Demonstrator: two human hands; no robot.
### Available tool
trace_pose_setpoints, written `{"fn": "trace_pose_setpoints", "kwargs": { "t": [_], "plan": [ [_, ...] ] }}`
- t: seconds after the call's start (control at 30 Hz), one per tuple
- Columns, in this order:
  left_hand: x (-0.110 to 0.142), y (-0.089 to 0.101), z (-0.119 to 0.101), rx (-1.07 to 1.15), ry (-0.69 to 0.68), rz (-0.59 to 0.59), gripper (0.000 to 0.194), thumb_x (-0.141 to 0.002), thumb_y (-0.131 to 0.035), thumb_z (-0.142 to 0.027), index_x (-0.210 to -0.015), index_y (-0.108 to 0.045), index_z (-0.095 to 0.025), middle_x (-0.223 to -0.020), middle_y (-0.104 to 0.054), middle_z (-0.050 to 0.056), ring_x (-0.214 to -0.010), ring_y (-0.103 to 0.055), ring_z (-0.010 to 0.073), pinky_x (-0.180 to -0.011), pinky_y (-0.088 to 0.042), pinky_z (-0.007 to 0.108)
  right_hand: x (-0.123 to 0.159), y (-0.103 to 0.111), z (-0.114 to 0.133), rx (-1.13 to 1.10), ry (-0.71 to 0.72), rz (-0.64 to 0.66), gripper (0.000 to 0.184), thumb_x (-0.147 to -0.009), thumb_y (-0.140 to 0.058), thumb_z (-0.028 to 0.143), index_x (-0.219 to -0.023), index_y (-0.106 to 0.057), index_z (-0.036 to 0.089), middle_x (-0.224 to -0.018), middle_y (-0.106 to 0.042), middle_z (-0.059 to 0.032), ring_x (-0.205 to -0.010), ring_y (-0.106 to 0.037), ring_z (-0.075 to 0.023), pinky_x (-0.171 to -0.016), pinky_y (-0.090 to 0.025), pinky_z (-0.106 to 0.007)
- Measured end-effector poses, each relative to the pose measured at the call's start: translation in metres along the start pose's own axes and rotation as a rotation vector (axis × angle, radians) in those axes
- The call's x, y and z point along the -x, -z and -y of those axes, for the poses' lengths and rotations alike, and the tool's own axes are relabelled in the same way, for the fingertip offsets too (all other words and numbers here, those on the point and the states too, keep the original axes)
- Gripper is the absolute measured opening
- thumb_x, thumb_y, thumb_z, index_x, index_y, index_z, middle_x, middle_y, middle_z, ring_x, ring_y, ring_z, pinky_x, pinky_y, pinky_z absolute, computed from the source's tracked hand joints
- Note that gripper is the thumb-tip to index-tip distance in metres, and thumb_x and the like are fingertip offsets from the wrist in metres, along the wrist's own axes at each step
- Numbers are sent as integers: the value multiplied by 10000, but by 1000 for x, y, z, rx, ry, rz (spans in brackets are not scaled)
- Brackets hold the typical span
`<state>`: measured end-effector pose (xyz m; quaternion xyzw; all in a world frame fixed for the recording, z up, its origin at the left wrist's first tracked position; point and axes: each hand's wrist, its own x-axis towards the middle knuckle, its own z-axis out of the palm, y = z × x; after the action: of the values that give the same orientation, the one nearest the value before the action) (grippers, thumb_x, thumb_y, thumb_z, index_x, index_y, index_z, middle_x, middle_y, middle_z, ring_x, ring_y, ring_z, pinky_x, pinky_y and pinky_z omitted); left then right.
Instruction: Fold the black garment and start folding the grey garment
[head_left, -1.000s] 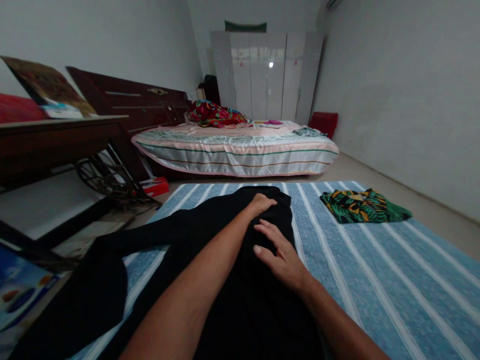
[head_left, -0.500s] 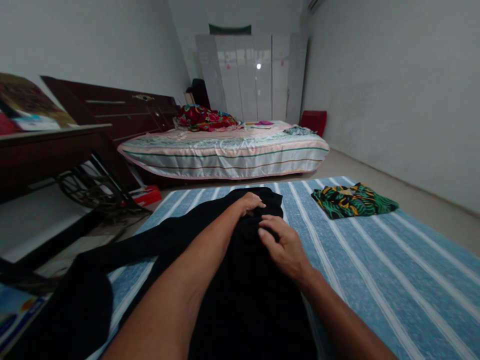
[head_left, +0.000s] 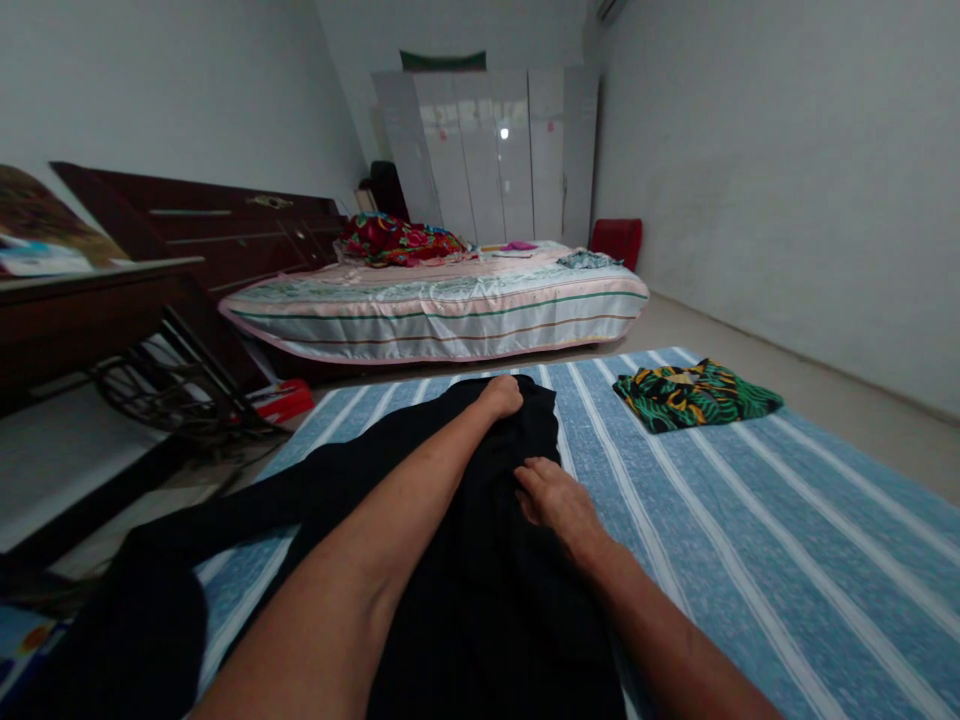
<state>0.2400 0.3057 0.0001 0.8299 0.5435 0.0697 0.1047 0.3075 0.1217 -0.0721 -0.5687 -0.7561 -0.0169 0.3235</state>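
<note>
A black long-sleeved garment (head_left: 495, 600) lies on the blue-and-white striped bedspread (head_left: 750, 520), one sleeve stretched out to the left and hanging over the edge. My left hand (head_left: 502, 397) is closed on the cloth near the garment's far end, its fingertips hidden from me. Closer to me, my right hand (head_left: 559, 503) rests at the garment's right side with its fingers curled into the fabric. Folds run through the dark cloth between both hands, though the details are hard to make out.
A folded green, black and yellow patterned garment (head_left: 694, 395) lies to the right on the bedspread. Beyond stands another bed (head_left: 450, 320) with a red floral bundle (head_left: 401, 240). At left is a table with an iron wheel (head_left: 154, 385) beneath and a red box (head_left: 281, 400) nearby.
My right hand has moved slightly nearer to me along the garment's right side, its fingers now lower on the cloth. My left hand has closed more tightly at the far end.
</note>
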Motion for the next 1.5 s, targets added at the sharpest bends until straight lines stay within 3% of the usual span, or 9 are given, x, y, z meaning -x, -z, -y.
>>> {"fn": "trace_pose_setpoints", "kwargs": {
  "t": [0.17,0.27,0.37,0.57,0.87,1.07,1.23,1.5],
  "plan": [
    [-5,-4,-17,-20,-44,-11,291,-759,-614,-447,-795,-703,-172,-864,-692,61,-890,-624,206,-735,-460,243,-1,4,2,47,21,85,322,-847,-471,149,-1138,-608,151,-1168,-601,-136,-1145,-514,-241,-946,-437,-366],
    [-8,-7,-23,-14,-28,-17,211,-697,-683,-371,-790,-708,-184,-865,-695,57,-889,-627,212,-721,-461,241,-2,8,2,31,28,150,319,-860,-451,157,-1142,-600,156,-1184,-593,-130,-1163,-498,-242,-952,-428,-366],
    [-11,-9,-23,3,-1,-42,135,-731,-648,-280,-818,-709,-197,-873,-697,43,-886,-625,188,-728,-458,228,-4,12,3,-6,20,152,305,-874,-437,175,-1135,-594,164,-1186,-587,-128,-1158,-496,-240,-958,-420,-380],
    [-9,-19,-20,13,19,-86,148,-763,-618,-292,-860,-690,-206,-945,-689,47,-909,-619,184,-756,-457,243,-5,19,8,-24,-23,126,320,-869,-469,245,-1154,-575,145,-1232,-547,-158,-1182,-464,-268,-970,-398,-421],
    [-4,-30,-22,-24,-4,-160,287,-831,-498,-423,-938,-660,-211,-1002,-674,87,-963,-615,244,-791,-467,317,-6,30,25,14,-79,325,480,-861,-479,362,-1300,-471,168,-1317,-494,-149,-1240,-399,-340,-975,-353,-498],
    [-7,-25,-32,-73,-68,-154,288,-814,-525,-393,-1002,-656,-220,-1046,-668,86,-1017,-596,246,-852,-454,324,-2,26,29,5,-87,332,487,-874,-446,363,-1318,-464,164,-1372,-455,-138,-1288,-328,-380,-1011,-283,-549],
    [-21,-24,-43,-72,-52,-113,226,-748,-618,-328,-923,-693,-208,-1014,-685,83,-1002,-607,237,-822,-465,282,1,22,31,9,-96,321,458,-882,-436,378,-1293,-486,181,-1363,-468,-135,-1295,-329,-365,-1023,-257,-556],
    [-26,-38,-44,-53,-20,-132,306,-789,-539,-177,-1064,-655,-244,-1098,-663,53,-1042,-594,197,-855,-458,259,1,25,32,-1,-83,327,460,-869,-436,340,-1296,-481,175,-1350,-474,-121,-1291,-321,-382,-1024,-257,-561]
  ]
}}
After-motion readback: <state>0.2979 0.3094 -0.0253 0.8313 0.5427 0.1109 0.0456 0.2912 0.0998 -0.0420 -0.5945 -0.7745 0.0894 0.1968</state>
